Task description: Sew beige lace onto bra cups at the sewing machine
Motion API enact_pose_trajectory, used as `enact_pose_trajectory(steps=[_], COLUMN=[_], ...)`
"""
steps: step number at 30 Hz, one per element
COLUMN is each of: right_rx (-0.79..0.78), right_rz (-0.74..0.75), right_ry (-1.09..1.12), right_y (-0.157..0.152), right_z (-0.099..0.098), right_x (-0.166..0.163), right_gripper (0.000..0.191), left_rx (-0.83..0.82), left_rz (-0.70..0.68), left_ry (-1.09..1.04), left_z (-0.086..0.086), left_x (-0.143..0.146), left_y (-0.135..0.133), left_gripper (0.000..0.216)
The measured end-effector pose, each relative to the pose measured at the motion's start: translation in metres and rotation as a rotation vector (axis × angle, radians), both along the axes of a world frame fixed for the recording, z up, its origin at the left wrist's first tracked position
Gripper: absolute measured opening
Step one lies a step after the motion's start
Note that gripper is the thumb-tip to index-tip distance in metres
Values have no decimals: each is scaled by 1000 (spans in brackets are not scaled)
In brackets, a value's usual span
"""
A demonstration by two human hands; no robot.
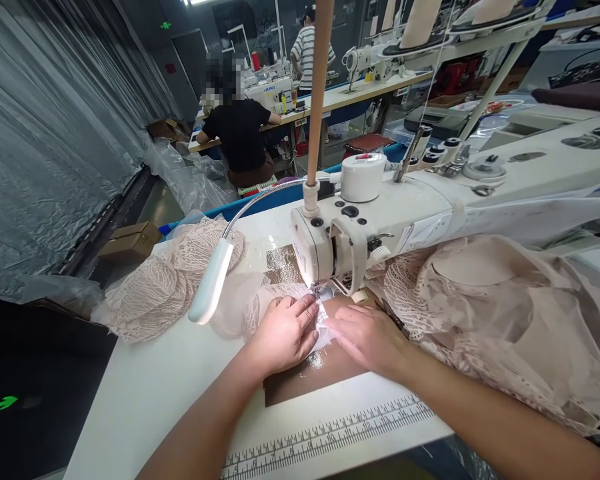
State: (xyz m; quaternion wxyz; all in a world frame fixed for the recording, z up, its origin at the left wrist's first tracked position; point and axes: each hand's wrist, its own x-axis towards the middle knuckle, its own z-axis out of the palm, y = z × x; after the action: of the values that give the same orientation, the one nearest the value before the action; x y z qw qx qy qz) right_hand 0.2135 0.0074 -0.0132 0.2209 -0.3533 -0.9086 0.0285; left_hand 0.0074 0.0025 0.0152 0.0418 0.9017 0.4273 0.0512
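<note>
My left hand (286,331) lies on a small piece of white lace (324,327) just in front of the needle of the white sewing machine (330,243), with its fingers curled and pressing the fabric down. My right hand (370,337) rests flat beside it, fingers stretched out towards the lace, touching its right edge. The lace lies under the presser foot on a brown plate (310,377) set in the white table (170,380). Beige lace fabric (505,313) is bunched to the right, under the machine's arm.
A pile of beige lace (165,283) and a gooseneck lamp (211,283) sit to the left. A ruler strip (330,437) runs along the front edge. A thread stand pole (319,87) rises from the machine. Behind, a seated person (240,130) and a standing person (307,50) are at other sewing tables.
</note>
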Motion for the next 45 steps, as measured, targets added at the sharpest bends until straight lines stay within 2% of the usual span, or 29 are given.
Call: enact_pose_trajectory(steps=[8, 18, 27, 39, 45], right_rx=[65, 27, 13, 42, -54], right_rz=[21, -34, -39, -49, -61], right_ry=[-37, -82, -81, -95, -114], right_y=[1, 3, 3, 6, 6], right_z=[-1, -1, 0, 1, 2], right_x=[1, -3, -4, -7, -7], right_gripper=[20, 23, 24, 25, 25], left_rx=[54, 55, 101, 100, 122], left_rz=[-40, 4, -47, 31, 78], left_ry=[39, 33, -34, -85, -154], left_z=[0, 0, -10, -17, -24], left_x=[1, -1, -6, -10, -17], left_y=[-5, 3, 2, 10, 14], left_gripper=[41, 45, 38, 40, 44])
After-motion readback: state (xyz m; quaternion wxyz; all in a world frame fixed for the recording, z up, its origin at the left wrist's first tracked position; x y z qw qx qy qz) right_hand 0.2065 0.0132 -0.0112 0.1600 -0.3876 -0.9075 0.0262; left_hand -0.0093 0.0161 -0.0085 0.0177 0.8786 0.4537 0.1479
